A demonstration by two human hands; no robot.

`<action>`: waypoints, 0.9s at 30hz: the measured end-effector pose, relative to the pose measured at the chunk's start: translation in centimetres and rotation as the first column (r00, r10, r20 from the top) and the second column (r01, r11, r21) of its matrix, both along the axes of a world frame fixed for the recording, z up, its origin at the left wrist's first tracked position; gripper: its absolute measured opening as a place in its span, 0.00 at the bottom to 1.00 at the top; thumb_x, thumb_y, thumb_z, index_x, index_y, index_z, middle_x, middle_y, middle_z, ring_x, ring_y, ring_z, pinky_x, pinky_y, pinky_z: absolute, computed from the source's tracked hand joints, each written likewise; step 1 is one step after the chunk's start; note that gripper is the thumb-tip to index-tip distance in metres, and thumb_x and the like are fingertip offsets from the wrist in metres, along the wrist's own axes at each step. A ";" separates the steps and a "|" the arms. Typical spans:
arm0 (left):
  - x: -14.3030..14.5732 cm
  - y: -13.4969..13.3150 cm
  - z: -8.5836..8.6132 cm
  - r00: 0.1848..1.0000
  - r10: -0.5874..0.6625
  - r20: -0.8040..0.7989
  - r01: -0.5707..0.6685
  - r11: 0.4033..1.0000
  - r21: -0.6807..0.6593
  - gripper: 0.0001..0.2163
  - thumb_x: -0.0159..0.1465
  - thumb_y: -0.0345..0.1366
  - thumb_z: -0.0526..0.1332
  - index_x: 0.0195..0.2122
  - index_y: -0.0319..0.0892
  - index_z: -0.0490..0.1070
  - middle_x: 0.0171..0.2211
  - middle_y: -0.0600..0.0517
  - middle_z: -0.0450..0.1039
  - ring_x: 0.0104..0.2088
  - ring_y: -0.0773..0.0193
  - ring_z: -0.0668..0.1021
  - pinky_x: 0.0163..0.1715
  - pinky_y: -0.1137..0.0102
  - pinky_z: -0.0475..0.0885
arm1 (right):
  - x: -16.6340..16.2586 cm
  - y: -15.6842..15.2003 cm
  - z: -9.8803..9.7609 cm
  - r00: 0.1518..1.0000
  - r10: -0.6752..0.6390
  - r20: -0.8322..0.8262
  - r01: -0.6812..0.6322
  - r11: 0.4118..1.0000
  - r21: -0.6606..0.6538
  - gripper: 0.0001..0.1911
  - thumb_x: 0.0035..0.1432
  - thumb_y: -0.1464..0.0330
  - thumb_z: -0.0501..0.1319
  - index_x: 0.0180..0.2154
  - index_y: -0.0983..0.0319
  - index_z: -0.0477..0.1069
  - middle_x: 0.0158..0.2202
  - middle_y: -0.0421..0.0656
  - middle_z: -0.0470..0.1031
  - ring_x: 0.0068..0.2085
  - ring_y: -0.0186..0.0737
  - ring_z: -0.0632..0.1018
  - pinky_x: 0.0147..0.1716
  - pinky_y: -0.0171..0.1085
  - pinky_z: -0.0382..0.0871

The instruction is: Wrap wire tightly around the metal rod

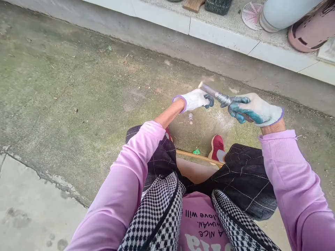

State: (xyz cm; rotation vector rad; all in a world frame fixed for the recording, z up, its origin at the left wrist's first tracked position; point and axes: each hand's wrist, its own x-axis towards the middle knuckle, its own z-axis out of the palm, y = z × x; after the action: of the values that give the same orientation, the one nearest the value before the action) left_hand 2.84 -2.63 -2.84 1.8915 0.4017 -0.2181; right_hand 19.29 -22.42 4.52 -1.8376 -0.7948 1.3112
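Observation:
I sit over a concrete floor with both hands raised in front of my knees, wearing white knit gloves with blue-green fingertips. My left hand (195, 100) and my right hand (252, 109) both pinch a short metal rod (216, 94) whose middle is wound with a tight grey coil. The rod slants up to the left, its bare tip blurred past my left fingers. Pink sleeves cover both my arms.
A small pale cylinder (191, 118) lies on the floor between my red shoes (217, 147). A bamboo stick (199, 157) crosses under my knees beside a green scrap (196, 151). A raised ledge (222, 36) behind holds a pink basket (312, 31) and a white round grille (251, 14).

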 end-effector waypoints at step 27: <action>-0.4 -1.2 1.3 0.995 0.104 0.004 -0.104 0.993 -0.053 0.06 0.71 0.26 0.66 0.41 0.40 0.83 0.31 0.51 0.82 0.37 0.64 0.76 0.44 0.67 0.73 | 2.6 1.5 -4.1 0.827 0.145 0.543 0.001 0.966 -0.259 0.11 0.66 0.57 0.75 0.36 0.55 0.80 0.28 0.44 0.76 0.30 0.45 0.74 0.28 0.41 0.68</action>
State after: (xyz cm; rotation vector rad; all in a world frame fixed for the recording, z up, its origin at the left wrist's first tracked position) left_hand 2.44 -3.84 -1.57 1.8140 0.4841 -0.1511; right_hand 21.89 -20.95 0.42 -2.4734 -1.0442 0.9421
